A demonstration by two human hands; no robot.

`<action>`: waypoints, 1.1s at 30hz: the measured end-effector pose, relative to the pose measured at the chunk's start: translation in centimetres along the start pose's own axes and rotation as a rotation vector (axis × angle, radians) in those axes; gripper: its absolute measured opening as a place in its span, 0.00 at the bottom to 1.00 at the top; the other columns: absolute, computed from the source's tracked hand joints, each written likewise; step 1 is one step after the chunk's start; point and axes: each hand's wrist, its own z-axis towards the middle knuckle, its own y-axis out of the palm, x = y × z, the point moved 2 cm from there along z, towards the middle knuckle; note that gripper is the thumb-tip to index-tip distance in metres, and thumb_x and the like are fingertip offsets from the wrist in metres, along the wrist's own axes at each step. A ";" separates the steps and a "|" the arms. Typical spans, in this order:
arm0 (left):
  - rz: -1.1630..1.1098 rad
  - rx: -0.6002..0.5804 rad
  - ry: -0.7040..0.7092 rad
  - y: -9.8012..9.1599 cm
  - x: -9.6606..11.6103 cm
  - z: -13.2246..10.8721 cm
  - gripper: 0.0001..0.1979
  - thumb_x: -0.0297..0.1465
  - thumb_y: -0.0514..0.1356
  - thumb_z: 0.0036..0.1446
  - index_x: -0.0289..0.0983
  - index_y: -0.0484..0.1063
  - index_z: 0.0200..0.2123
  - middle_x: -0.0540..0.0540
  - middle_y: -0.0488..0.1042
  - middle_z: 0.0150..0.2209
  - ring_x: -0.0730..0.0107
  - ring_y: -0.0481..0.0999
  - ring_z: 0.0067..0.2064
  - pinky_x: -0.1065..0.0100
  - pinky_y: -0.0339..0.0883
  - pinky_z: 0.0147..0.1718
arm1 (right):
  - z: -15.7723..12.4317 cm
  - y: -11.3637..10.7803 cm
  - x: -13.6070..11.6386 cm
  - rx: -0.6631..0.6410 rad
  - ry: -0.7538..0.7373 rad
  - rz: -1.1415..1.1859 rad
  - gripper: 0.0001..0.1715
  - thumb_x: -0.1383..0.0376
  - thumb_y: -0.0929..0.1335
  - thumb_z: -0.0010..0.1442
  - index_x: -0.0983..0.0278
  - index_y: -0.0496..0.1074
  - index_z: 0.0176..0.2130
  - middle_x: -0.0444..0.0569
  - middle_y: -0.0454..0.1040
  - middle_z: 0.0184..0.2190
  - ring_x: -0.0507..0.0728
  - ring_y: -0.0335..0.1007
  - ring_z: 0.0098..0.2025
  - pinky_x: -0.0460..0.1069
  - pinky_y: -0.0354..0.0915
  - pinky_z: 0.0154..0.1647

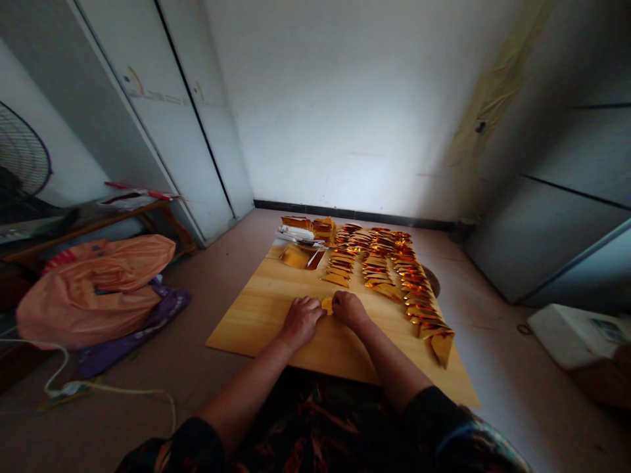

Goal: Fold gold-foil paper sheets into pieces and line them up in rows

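Near the front of a wooden board [246, 312], my left hand [302, 320] and my right hand [349, 307] meet over a small piece of gold paper [327, 305]. Fingers of both hands are closed on its opposite sides, and they hide part of it. Folded gold foil papers [377, 269] lie beyond my right hand in several overlapping rows. One larger folded foil piece [441, 345] is at the near end of the right row. Flat gold sheets [296, 256] lie past my left hand, with a thin white stick-like item [315, 255] beside them.
Stacks of gold paper [323, 228] and a white bundle [296, 233] sit at the board's far left corner. A peach bag [93, 289], a purple bag [133, 335] and a pale cable [123, 389] are on the left. A white box [576, 335] stands right.
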 end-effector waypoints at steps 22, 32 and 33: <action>-0.034 -0.019 0.011 -1.7 0.2 -1.4 0.12 0.27 0.57 0.56 0.44 0.75 0.41 0.48 0.76 0.42 0.62 0.68 0.47 0.56 0.52 0.45 | 0.3 0.0 2.3 0.010 0.171 0.076 0.09 0.68 0.68 0.49 0.64 0.74 0.35 0.52 0.76 0.35 0.56 0.71 0.37 0.45 0.58 0.32; -0.013 -0.056 -0.220 -1.0 1.1 1.6 0.06 0.30 0.60 0.55 0.42 0.76 0.36 0.46 0.75 0.36 0.62 0.69 0.44 0.60 0.54 0.42 | -0.8 1.6 4.7 0.114 -0.057 0.171 0.15 0.73 0.67 0.48 0.64 0.74 0.39 0.47 0.68 0.38 0.50 0.65 0.33 0.43 0.57 0.34; -0.024 -0.066 -0.242 -0.9 1.0 1.6 0.07 0.30 0.60 0.55 0.43 0.76 0.38 0.46 0.75 0.37 0.62 0.69 0.45 0.60 0.55 0.42 | -0.8 1.7 4.7 0.110 -0.060 0.169 0.15 0.73 0.67 0.49 0.64 0.74 0.38 0.47 0.68 0.38 0.50 0.65 0.33 0.43 0.57 0.34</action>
